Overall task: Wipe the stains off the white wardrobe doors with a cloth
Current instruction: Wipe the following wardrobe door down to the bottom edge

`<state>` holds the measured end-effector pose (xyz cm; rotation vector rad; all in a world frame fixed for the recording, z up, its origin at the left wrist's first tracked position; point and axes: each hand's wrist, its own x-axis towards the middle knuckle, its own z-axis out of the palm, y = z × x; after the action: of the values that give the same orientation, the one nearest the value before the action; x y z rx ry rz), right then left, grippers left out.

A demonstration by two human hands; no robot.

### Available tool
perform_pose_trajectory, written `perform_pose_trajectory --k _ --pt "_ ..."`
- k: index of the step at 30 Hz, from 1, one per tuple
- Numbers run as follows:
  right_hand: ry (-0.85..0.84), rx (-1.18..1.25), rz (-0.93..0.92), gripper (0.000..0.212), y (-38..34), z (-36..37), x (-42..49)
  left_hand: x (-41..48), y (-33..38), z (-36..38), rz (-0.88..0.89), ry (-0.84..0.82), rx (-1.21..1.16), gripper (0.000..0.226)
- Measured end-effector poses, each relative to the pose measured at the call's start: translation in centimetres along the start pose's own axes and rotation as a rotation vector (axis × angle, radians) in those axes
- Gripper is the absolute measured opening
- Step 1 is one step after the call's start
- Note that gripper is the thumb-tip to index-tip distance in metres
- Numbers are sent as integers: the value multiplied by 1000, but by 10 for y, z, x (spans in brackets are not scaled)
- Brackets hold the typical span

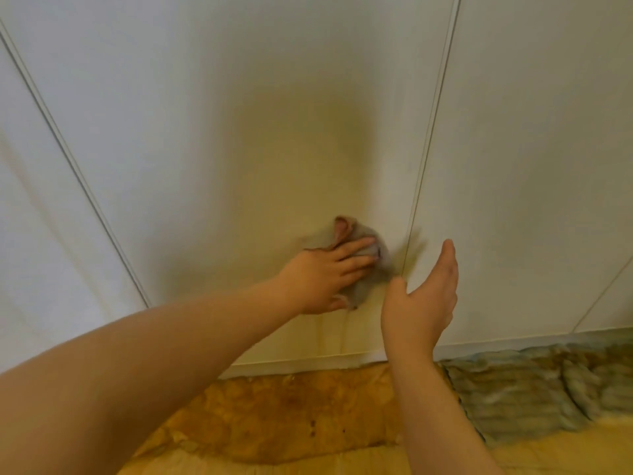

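The left hand (318, 275), fingers straight, presses the cloth (364, 287) flat against the wardrobe door (239, 149) to scrub; the right hand (421, 296) hovers open and empty, probably for balance.

L hand (322, 279) on cloth (363, 289) on door (239, 149) | R hand (423, 303) rightward | rug (513, 389) maybe abuts door

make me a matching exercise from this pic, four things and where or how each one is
Things:
1 left hand
2 right hand
3 cloth
4 rug

Place or state:
a lies on the floor
b flat against the door
c open, holds nothing
d presses the cloth

Pairs: 1-d, 2-c, 3-b, 4-a
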<state>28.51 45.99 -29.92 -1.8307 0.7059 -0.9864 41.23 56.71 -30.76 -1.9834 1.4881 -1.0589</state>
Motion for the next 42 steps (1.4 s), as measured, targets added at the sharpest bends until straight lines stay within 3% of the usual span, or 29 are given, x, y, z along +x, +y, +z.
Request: perform_pose_trajectory --k 4,9,12,15,19,23,25,27,30,32,35,38,40,42 --pt "-39 -18 -29 74 0 1 -4 -52 -39 1 -83 130 95 55" --pt "-66 -83 -20 74 5 4 -12 38 -47 -32 -465 260 64 58" --pt "-54 -79 -19 73 5 5 -10 40 -7 -9 -258 167 -22 63" --pt "-100 -97 -17 74 3 11 -14 -46 24 24 -138 -40 -29 87" --pt "-167 -143 -29 75 13 17 -18 -116 12 29 -267 15 41 83" --pt "-160 -146 6 76 22 20 -22 -30 -8 -4 -557 203 -25 65" --pt "-147 -146 5 77 25 23 -22 -1 -3 -6 -615 238 -79 62" --pt "-155 -153 25 76 27 25 -22 -19 20 15 -460 150 -96 65" --pt "-208 -178 48 75 29 26 -27 -88 41 53 -69 -50 -60 92" --pt "-220 -192 21 75 33 26 -26 -109 27 65 51 -9 2 91" --pt "-193 -195 1 75 41 27 -20 -79 8 52 -61 121 -87 60" --pt "-170 -164 16 75 41 29 -18 -31 16 41 -235 214 -126 55" --pt "-184 -163 27 75 43 32 -20 -33 31 55 -208 204 -150 53" --pt "-199 -169 40 74 47 34 -20 -51 42 71 -65 150 -199 50"
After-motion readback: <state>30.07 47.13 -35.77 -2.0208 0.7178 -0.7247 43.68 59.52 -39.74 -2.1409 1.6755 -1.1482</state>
